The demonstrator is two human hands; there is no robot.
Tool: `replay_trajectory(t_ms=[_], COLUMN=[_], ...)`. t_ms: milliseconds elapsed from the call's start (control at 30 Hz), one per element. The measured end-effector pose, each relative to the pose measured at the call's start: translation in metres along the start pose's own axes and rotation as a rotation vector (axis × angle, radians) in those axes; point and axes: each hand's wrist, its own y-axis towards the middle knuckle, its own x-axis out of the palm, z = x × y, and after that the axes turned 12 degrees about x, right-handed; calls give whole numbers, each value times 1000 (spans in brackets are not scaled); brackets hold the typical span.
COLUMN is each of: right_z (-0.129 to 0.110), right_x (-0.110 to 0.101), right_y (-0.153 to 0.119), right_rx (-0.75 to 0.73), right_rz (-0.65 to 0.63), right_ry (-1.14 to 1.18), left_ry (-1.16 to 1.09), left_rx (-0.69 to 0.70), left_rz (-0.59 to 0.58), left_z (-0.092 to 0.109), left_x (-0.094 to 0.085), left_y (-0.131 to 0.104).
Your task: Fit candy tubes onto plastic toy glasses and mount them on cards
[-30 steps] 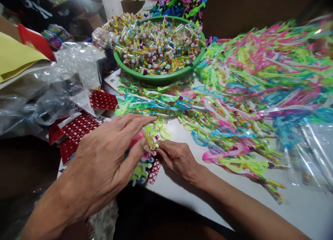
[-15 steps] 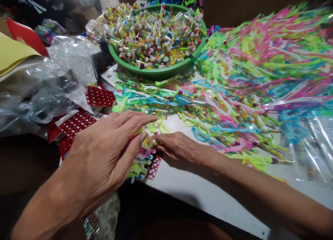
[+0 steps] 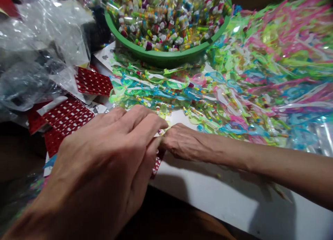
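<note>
My left hand (image 3: 111,143) is bent over the near edge of the white table, its fingers together and its fingertips meeting those of my right hand. My right hand (image 3: 179,141) is closed, its fingertips pinched beside a red patterned card (image 3: 156,163). What the two hands grip between them is hidden under the fingers. Just beyond them lie glasses-shaped colored plastic pieces (image 3: 156,89) in clear wrapping with small candy tubes.
A green basin (image 3: 166,54) full of small candy tubes stands behind. Clear plastic bags (image 3: 49,35) and red patterned cards (image 3: 69,115) lie left. A large heap of pink, green and blue plastic pieces (image 3: 283,49) covers the right. The white table (image 3: 192,181) has a near edge.
The view has moved closer and tilted down. My left hand now covers the colored pieces that showed below the fingers, and both hands have come together at the fingertips.
</note>
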Motion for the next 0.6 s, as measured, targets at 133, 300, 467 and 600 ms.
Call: replay_trajectory(t_ms=[133,300,467,600], right_z=[-2,-1,-36,-36], right_x=[-10,1,12,-1], right_y=[-15,-53,-52,-56], right_rx=[-147,271,586,754], right_rz=[-88,335,56,-75], right_ry=[39,68,-345,-467], left_ry=[42,25,11,15], left_rx=[-71,-199,-261,-257], left_rz=[7,-8,-15,27], left_z=[3,10,18,21], left_x=[-1,-4,-6,-5], left_y=[1,6,8,6])
